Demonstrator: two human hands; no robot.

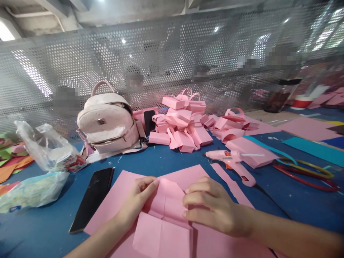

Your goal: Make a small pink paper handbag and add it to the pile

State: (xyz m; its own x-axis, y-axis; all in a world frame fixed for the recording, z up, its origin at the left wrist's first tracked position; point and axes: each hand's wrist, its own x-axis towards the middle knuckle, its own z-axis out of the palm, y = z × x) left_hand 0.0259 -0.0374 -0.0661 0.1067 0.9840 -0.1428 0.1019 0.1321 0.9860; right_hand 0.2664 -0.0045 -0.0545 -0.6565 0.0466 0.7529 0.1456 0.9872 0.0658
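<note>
A creased, partly folded piece of pink paper (pixel 172 204) lies in front of me on larger pink sheets (pixel 107 204). Thumb and bent fingers of my left hand (pixel 138 197) pinch its upper left edge. On the opposite side, the curled fingers of my right hand (pixel 212 204) grip its right edge, their tips partly hidden by the paper. The near part of the piece is a flat, box-like panel with a crease down its middle. Right of the paper rests a pink glue gun (pixel 233 159) with a cable, beside a narrow pink paper strip (pixel 228 181).
A black phone (pixel 92 199) lies to the left, near plastic bags (pixel 34 190). Behind stand a pale backpack (pixel 107 118) and a pile of small pink paper bags (pixel 182 122). Coloured hoops (pixel 309 172) lie at right. A perforated metal screen (pixel 166 53) closes the back.
</note>
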